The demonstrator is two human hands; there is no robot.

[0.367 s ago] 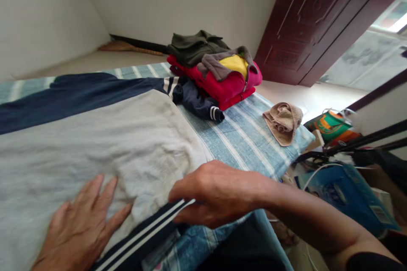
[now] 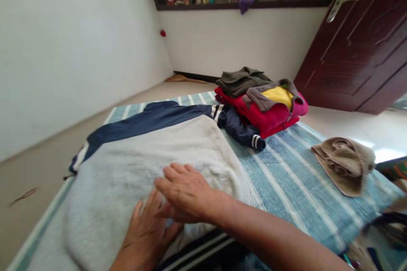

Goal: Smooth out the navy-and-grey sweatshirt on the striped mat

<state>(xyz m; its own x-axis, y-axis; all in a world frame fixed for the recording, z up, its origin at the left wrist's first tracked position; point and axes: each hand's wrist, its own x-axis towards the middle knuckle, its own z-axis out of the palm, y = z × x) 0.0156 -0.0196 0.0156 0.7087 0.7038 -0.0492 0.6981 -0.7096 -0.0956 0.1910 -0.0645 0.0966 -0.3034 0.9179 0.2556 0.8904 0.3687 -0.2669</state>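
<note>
Both hands have shifted since the earlier picture: the right hand, which was pinching the striped hem at the near edge of the bed, now lies on top of the white cloth, and the left hand has slid in beside it. The view has also lifted, so a window ledge with small bottles now shows at the top.

The left hand rests flat on the sweater, fingers spread and pointing away from the person. The right hand lies just over the left fingertips, palm down, fingers loosely curled and close together on the fabric; whether it pinches a fold underneath cannot be told.

The sweater is white across the body with a dark blue band along its far side and dark blue and white stripes at the near hem. It lies spread on a bed with a blue striped sheet, covering the left half. One dark blue sleeve with a striped cuff reaches to the right.

Touching that sleeve, at the far end of the bed, sits a pile of folded clothes, red, yellow, grey and dark green. A crumpled tan towel lies alone near the right edge. A dark red door stands beyond.
</note>
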